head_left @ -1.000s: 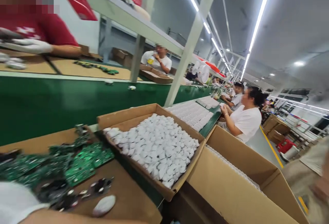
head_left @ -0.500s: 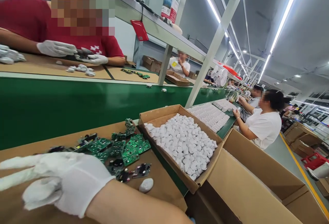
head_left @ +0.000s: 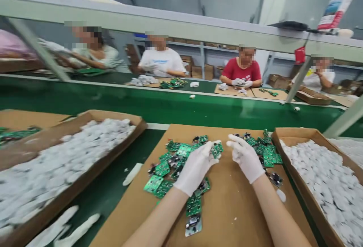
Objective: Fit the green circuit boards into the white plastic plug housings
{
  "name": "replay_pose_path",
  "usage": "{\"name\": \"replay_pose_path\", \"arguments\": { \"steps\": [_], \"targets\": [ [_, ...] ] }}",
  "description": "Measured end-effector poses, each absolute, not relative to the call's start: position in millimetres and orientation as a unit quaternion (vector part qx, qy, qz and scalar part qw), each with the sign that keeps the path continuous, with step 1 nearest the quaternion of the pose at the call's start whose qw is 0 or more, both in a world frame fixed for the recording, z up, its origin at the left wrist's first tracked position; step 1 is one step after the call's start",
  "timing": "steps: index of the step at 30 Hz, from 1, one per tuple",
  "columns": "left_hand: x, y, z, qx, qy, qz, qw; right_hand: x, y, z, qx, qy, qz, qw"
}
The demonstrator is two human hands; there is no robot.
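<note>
My left hand (head_left: 198,163), in a white glove, pinches a small green circuit board (head_left: 217,150) above the cardboard sheet (head_left: 227,209). Beneath and around that wrist lies a loose pile of green circuit boards (head_left: 162,168), some with their components facing up. My right hand (head_left: 246,157), also gloved, is apart from the board, its fingers spread and nothing visible in them. A second group of green boards (head_left: 269,156) lies just beyond it. A small white piece (head_left: 281,196) rests near my right forearm.
Shallow cardboard boxes of white pieces stand at left (head_left: 113,156) and right (head_left: 314,133). Loose white gloves (head_left: 76,228) lie on the green surface. A green divider (head_left: 159,105) runs across behind the sheet, with co-workers (head_left: 242,71) seated beyond it.
The view has swung left and now takes in both hands, the sheet and the left box. My left hand and its board have come into view; my right hand appears farther from the camera.
</note>
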State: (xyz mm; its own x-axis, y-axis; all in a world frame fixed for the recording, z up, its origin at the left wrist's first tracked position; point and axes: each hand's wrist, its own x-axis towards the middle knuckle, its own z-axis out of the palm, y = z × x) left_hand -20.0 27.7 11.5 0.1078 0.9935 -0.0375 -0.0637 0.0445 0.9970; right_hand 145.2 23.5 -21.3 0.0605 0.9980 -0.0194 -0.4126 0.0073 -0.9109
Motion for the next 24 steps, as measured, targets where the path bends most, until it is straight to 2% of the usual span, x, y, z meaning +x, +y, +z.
{"name": "replay_pose_path", "arguments": {
  "steps": [4,9,17,24],
  "targets": [
    [-18.3,27.4,2.4,0.471,0.447,0.478,0.592,142.9,26.5,-25.2,-0.42,-0.405,0.576,0.573],
    [-23.5,24.6,-0.5,0.526,0.432,0.487,0.547,134.6,28.2,-28.8,-0.48,-0.438,0.544,0.531],
    [-23.5,30.0,-30.8,0.669,0.434,0.506,0.328,133.9,20.7,-26.4,-0.452,-0.45,0.568,0.521],
    [-27.2,17.2,-1.6,0.615,0.475,0.479,0.409,134.7,20.5,-17.7,-0.404,-0.42,0.621,0.524]
  ]
}}
